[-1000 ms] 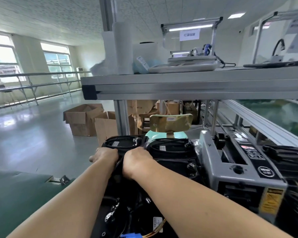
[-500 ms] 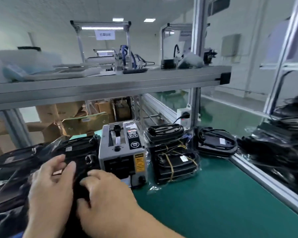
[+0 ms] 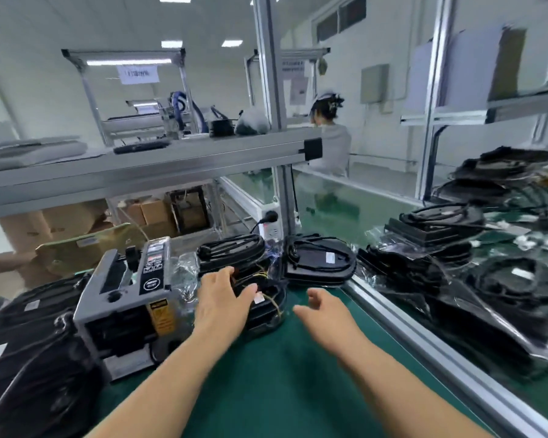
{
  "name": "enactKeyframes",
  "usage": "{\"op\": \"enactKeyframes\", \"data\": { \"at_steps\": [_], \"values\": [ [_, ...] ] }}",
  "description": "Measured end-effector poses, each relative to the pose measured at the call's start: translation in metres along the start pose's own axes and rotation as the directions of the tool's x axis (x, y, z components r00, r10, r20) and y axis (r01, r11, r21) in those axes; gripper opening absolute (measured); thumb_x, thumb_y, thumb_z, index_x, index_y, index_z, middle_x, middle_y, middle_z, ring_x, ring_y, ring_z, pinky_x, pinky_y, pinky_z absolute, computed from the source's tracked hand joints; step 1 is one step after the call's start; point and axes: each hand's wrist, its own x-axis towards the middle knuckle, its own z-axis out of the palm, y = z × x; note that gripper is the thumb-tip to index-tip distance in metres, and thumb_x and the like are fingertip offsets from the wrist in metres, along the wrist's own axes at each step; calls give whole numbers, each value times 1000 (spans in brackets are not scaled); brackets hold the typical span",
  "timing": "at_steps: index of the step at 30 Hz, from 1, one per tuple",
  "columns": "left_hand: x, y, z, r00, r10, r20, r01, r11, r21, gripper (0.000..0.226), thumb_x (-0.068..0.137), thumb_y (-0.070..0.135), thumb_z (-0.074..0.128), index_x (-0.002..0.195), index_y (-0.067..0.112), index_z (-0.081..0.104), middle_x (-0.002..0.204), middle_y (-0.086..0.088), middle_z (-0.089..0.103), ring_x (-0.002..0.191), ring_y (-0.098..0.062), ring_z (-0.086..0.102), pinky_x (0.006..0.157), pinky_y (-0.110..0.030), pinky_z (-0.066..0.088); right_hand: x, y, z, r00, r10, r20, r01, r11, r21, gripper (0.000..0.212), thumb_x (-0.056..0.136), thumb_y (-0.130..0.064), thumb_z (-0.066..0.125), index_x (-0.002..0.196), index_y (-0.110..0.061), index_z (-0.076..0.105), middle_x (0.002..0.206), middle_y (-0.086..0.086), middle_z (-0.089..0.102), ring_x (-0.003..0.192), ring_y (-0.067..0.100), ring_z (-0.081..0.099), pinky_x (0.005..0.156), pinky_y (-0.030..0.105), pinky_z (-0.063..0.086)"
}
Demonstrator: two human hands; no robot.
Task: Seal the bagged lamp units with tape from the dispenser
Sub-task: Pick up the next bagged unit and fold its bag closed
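Observation:
A grey electric tape dispenser (image 3: 127, 298) stands on the green bench mat (image 3: 282, 374). Right of it lies a stack of black lamp units in clear bags (image 3: 263, 298), with another bagged unit (image 3: 320, 260) behind it. My left hand (image 3: 223, 301) rests on top of the near bagged unit, fingers spread and nearly straight. My right hand (image 3: 326, 311) hovers empty just to the right of that stack, fingers loosely open. A heap of bagged units (image 3: 29, 358) fills the bench left of the dispenser.
An aluminium rail (image 3: 440, 358) edges the bench on the right; beyond it, more bagged units (image 3: 456, 263) pile on a conveyor. A metal shelf (image 3: 139, 165) hangs overhead. A person (image 3: 329, 143) sits further back. Cardboard boxes (image 3: 76, 229) stand behind the bench.
My view swung right. Both hands left the bagged unit on the left of the dispenser and moved to its right; the left hand now lies on the stack there.

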Motion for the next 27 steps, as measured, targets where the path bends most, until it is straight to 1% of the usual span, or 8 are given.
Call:
{"op": "enactKeyframes", "data": {
  "at_steps": [5, 10, 12, 14, 18, 22, 24, 27],
  "values": [
    [33, -15, 12, 980, -187, 69, 165, 955, 247, 69, 96, 49, 53, 152, 17, 30, 155, -11, 29, 143, -32, 28, 115, -49, 31, 51, -8, 33, 980, 188, 61, -196, 959, 206, 75, 90, -38, 65, 150, -8, 31, 144, 12, 48, 127, 31, 50, 102, 37, 44],
    [22, -25, 20, 951, -276, 138, 246, 949, 199, 68, 96, 47, 55, 152, 17, 31, 154, -13, 30, 137, -35, 38, 110, -44, 35, 61, -12, 50, 949, 306, 72, -306, 842, 445, 90, 78, -40, 80, 146, -4, 34, 124, 11, 54, 97, 24, 54, 87, 39, 51],
    [10, -24, 16, 959, -255, 125, 236, 961, 146, 62, 95, 43, 58, 148, 18, 37, 151, -12, 34, 133, -32, 42, 107, -40, 37, 57, -8, 50, 937, 348, -15, -290, 804, 519, 84, 73, -33, 86, 138, -1, 43, 102, 8, 58, 87, 24, 57, 81, 37, 51],
    [-10, -22, 10, 965, -228, 127, 219, 973, 78, 59, 94, 42, 59, 145, 20, 42, 146, -10, 38, 129, -29, 46, 105, -37, 40, 44, -3, 48, 933, 358, -42, -260, 749, 609, 73, 69, -27, 89, 128, 0, 53, 102, 11, 64, 92, 29, 65, 85, 40, 56],
    [-71, -19, -2, 976, -203, 83, 211, 974, -88, 54, 94, 45, 58, 141, 23, 44, 137, -1, 40, 120, -20, 48, 103, -37, 42, -5, 0, 37, 965, 251, -82, -115, 680, 724, 35, 67, -19, 90, 93, -14, 67, 86, 1, 73, 73, 15, 70, 60, 27, 56],
    [-140, -13, -16, 939, -335, 73, 340, 886, -315, 38, 93, 43, 62, 126, 38, 43, 121, 9, 42, 88, 6, 48, 65, -12, 33, -80, -9, 35, 988, 69, -139, 51, 704, 709, 49, 59, -34, 88, 104, -29, 70, 102, -3, 73, 89, 14, 73, 78, 33, 58],
    [-171, -13, -18, 920, -390, 45, 367, 812, -454, 39, 89, 28, 71, 122, 32, 51, 120, 3, 50, 88, 4, 50, 71, -16, 34, -115, -14, 40, 990, -5, -143, 105, 706, 701, 58, 53, -43, 84, 108, -42, 66, 111, -6, 69, 93, 13, 72, 85, 39, 58],
    [-213, -17, -27, 893, -450, -7, 360, 722, -591, 45, 82, 6, 77, 124, 16, 62, 118, -5, 60, 100, -14, 57, 91, -23, 38, -156, -17, 51, 979, -153, -131, 202, 748, 632, 69, 51, -40, 85, 112, -54, 56, 110, -17, 69, 91, 3, 71, 81, 24, 56]
  ]
}}
